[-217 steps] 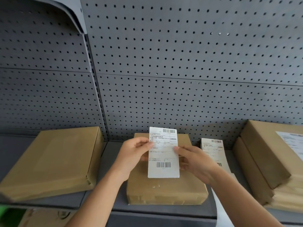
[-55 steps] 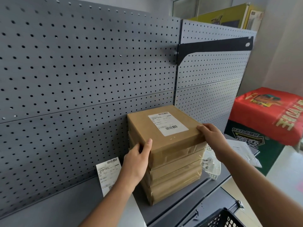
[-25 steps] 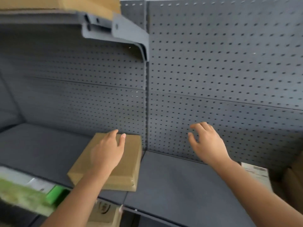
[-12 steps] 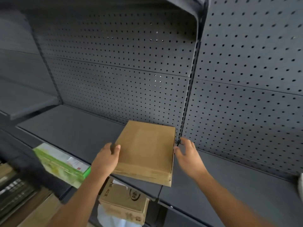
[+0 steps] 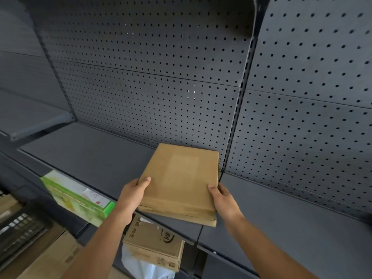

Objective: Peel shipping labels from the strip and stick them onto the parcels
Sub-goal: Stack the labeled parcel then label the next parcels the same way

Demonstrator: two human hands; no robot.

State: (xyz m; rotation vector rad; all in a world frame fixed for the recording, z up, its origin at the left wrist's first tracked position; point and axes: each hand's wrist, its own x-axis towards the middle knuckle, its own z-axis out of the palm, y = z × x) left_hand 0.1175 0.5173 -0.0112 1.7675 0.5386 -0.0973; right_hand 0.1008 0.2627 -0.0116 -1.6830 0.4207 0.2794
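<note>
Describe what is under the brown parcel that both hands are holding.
The grey shelf lies under the parcel, whose near edge overhangs a printed carton lower down. The shelf patch directly beneath it is covered, so anything there is hidden.

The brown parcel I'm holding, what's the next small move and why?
Probably lift the parcel clear of the shelf and bring it toward you. The left hand and right hand grip its near corners, thumbs on top. Its near edge juts past the shelf front. Its top face bears no label, and no label strip is in view here.
</note>
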